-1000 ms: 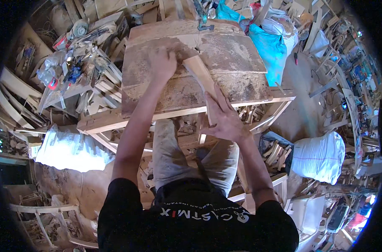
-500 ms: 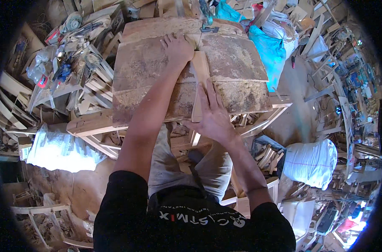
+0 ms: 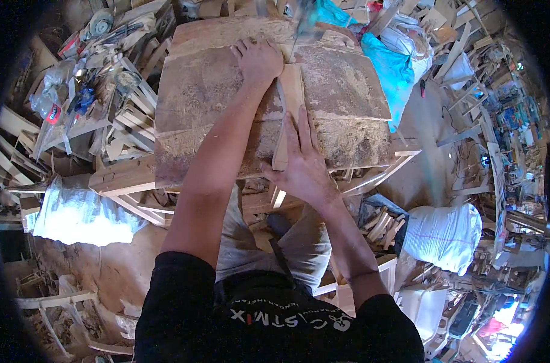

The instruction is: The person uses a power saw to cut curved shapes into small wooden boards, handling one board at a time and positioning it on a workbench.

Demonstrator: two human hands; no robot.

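A pale, curved wooden piece [image 3: 292, 85] lies lengthwise on a worn wooden work table [image 3: 202, 78]. Its far end meets a thin upright saw blade [image 3: 294, 47] hanging below a blurred blue-green guide [image 3: 306, 21]. My left hand [image 3: 260, 60] rests on the table with fingers spread, its thumb side against the wood's left edge near the blade; the thumb is hidden. My right hand [image 3: 304, 163] grips the near part of the wood, with fingers stretched along its right side and the thumb at its near end.
Wood scraps [image 3: 139, 121] and a plastic bottle [image 3: 52, 112] crowd the left side. A turquoise sack [image 3: 384, 72] stands beside the table's right edge. White sacks [image 3: 87, 215] [image 3: 444, 236] flank me on both sides. A crate of offcuts [image 3: 384, 224] sits at lower right.
The wooden piece and my right hand have moved slightly forward, toward the blade. My left hand has shifted a little forward too. The guide now looks more blurred.
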